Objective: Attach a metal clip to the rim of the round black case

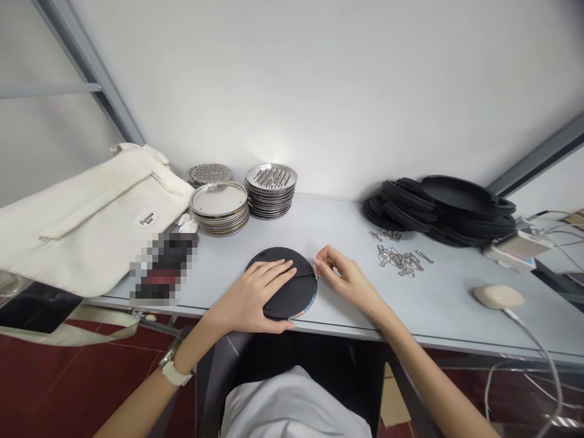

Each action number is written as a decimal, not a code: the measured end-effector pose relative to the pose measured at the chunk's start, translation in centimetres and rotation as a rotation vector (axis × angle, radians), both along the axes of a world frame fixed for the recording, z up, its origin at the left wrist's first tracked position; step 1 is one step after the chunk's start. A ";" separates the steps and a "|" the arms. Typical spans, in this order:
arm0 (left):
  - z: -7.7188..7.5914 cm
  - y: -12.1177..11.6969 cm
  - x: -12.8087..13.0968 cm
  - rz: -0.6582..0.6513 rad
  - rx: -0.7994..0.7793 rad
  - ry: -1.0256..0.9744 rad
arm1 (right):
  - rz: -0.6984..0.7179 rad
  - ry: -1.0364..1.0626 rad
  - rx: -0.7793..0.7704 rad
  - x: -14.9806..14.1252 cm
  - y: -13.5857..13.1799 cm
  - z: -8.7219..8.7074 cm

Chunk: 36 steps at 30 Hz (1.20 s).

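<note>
A round black disc (292, 298) with a coloured rim along its lower right edge lies flat near the table's front edge. My left hand (260, 295) rests on it, fingers stretched out and the thumb at its near edge. At the disc's right edge, my right hand (340, 277) pinches a small silver metal clip (316, 271). The clip sits by the end of a dark line that crosses the disc. Whether it is attached there I cannot tell. A loose pile of similar metal clips (401, 260) lies to the right of my right hand.
Behind the disc stand stacks of metal discs (219, 210) and grater-like plates (271, 194). Black rings and discs (438, 210) are heaped at the back right, near a white power adapter (515, 249). A white mouse (499, 297) lies right; a cream bag (100, 219) lies left.
</note>
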<state>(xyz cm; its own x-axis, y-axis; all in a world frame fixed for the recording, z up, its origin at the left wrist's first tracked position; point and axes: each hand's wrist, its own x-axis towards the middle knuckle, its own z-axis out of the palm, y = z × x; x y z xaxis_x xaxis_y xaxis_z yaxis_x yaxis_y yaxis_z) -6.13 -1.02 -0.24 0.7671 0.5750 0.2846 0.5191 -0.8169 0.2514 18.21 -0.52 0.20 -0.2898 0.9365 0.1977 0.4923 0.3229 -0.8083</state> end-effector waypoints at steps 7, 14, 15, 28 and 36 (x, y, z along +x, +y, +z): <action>0.0 0.0 0.1 0.000 0.002 -0.002 | 0.000 -0.020 -0.028 -0.3 0.3 -0.2; 0.1 -0.1 0.1 0.000 -0.005 -0.009 | 0.089 -0.102 -0.094 0.8 0.1 0.5; 0.1 -0.1 0.1 0.001 -0.004 -0.008 | 0.088 -0.102 -0.094 0.8 0.1 0.4; 0.1 -0.1 0.1 0.000 -0.005 0.006 | -0.039 0.039 -0.013 -1.3 0.2 -1.0; 0.0 0.0 0.1 -0.010 0.001 -0.014 | -0.032 0.044 0.022 -1.4 0.0 -0.9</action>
<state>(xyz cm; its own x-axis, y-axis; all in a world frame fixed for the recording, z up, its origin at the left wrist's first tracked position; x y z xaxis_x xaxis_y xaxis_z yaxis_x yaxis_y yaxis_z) -6.01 -0.99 -0.19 0.7689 0.5666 0.2963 0.5068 -0.8226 0.2578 16.77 -0.51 -0.73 -0.2500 0.9405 0.2301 0.4670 0.3253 -0.8222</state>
